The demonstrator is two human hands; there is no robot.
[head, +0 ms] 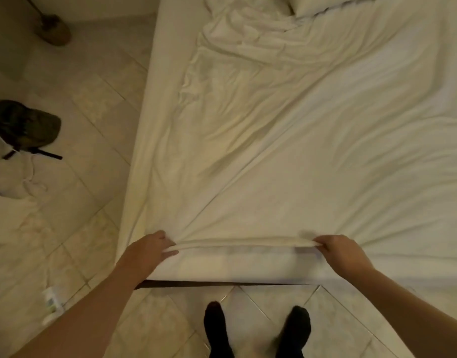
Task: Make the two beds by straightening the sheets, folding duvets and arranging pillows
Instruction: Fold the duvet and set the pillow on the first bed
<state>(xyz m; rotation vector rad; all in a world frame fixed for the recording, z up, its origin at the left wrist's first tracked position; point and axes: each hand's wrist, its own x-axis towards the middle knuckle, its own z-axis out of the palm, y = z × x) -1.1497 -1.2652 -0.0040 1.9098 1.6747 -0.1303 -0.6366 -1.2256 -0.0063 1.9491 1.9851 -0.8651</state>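
A white sheet (286, 156) covers the bed, taut in long creases that fan out from its foot edge. My left hand (148, 250) pinches that edge near the bed's left corner. My right hand (341, 250) pinches the same edge further right, and the fabric between them is bunched into a raised fold (242, 245). Near the head of the bed the sheet is rumpled (248, 37). A white pillow (325, 5) lies at the top edge of the view, partly cut off.
I stand on beige tiled floor (87, 140) at the foot of the bed, black socks (218, 329) close to its dark base (222, 283). On the floor to the left lie a dark green bag (25, 125), white cloth (15, 182) and a small white bottle (51, 303).
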